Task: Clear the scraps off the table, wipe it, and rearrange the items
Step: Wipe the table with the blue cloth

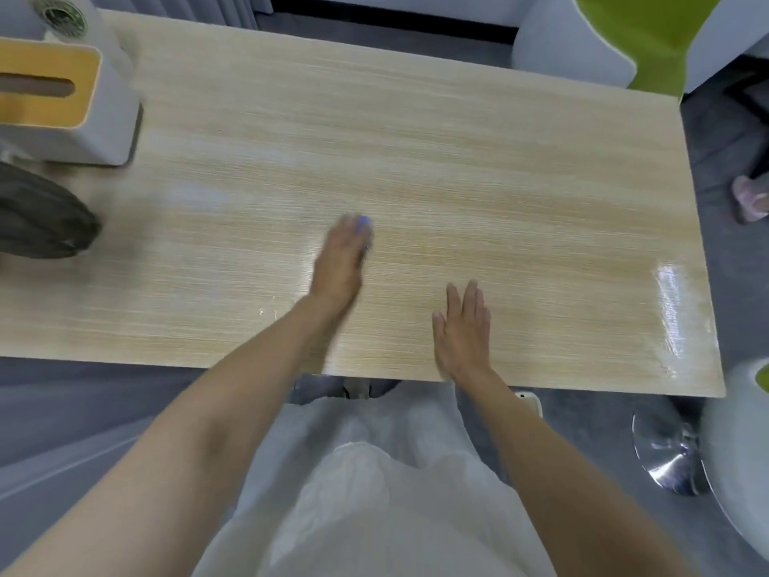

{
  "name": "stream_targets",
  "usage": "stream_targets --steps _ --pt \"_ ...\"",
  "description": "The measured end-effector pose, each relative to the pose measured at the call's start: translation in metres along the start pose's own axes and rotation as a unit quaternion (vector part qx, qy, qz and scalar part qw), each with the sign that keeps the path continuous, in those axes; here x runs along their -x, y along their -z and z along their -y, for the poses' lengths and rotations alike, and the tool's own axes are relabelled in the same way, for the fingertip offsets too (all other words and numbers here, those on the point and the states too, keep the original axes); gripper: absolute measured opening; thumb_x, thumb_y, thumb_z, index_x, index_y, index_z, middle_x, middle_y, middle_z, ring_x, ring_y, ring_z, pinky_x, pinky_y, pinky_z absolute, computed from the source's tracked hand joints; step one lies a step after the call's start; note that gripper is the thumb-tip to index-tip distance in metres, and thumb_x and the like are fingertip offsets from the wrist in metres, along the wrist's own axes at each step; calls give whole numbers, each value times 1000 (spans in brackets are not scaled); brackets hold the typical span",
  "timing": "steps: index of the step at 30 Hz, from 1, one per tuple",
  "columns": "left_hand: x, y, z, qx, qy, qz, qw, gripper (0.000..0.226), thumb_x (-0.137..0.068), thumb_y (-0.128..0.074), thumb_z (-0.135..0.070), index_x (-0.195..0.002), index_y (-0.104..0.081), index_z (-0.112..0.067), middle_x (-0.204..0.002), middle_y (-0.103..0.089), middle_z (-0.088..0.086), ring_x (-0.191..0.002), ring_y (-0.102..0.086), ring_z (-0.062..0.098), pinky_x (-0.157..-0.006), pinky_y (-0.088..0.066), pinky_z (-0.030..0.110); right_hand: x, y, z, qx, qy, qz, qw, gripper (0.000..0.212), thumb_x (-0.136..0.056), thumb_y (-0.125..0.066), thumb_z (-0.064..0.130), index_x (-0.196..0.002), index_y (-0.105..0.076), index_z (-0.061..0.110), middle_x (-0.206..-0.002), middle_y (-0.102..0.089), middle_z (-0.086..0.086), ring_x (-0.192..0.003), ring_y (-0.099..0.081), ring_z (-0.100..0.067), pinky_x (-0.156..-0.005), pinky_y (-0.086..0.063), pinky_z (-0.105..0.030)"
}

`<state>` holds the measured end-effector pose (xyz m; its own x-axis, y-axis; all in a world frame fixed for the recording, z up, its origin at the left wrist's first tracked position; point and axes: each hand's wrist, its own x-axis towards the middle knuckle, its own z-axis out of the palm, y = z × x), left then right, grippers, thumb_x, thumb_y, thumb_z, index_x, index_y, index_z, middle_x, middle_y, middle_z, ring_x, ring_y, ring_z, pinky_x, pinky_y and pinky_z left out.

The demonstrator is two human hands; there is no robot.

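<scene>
The left hand (339, 264) lies blurred with fingers stretched forward, pressing a small blue cloth (363, 226) on the middle of the wooden table (457, 160). Just right and nearer, the right hand (462, 333) rests flat, fingers straight, holding nothing. At the left end stand a white tissue box (66, 102) with a yellow lid and, nearer, a dark crumpled bag (41, 214); a wet sheen (672, 314) shows at the right end.

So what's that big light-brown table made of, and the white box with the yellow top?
The light-brown table looks like wood or wood-look laminate: fine grain lines, a glossy sheen at its right end. The white box with the yellow top is probably smooth matte plastic: even, unshiny sides.
</scene>
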<state>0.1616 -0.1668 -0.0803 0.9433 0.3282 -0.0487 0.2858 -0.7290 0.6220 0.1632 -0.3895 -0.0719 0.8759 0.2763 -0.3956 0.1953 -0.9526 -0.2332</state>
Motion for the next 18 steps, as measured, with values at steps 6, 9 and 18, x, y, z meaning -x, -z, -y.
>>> stream_targets --steps 6,9,18 --pt "-9 27 29 -65 -256 156 952 60 -95 -15 -47 -145 -38 -22 -154 -31 1 -144 -25 19 -111 -24 30 -17 2 18 26 53 0 998 55 -103 -23 34 -153 -7 18 -159 10 -14 -147 10 -26 -119 3 -43" --pt "-22 38 33 -18 34 -50 998 46 -101 -35 -39 -143 -42 -21 -153 -33 -2 -142 -27 17 -117 -23 35 -24 3 20 21 57 1 998 55 -103 -21 34 -153 -5 17 -159 11 -14 -147 11 -25 -119 4 -42" --pt "-30 -14 26 -75 -350 112 927 43 -98 -35 -25 -139 -47 -19 -141 -50 10 -129 -48 31 -109 -32 24 -50 9 19 39 66 -19 997 55 -102 -24 34 -152 -8 17 -159 8 -16 -147 8 -27 -118 2 -42"
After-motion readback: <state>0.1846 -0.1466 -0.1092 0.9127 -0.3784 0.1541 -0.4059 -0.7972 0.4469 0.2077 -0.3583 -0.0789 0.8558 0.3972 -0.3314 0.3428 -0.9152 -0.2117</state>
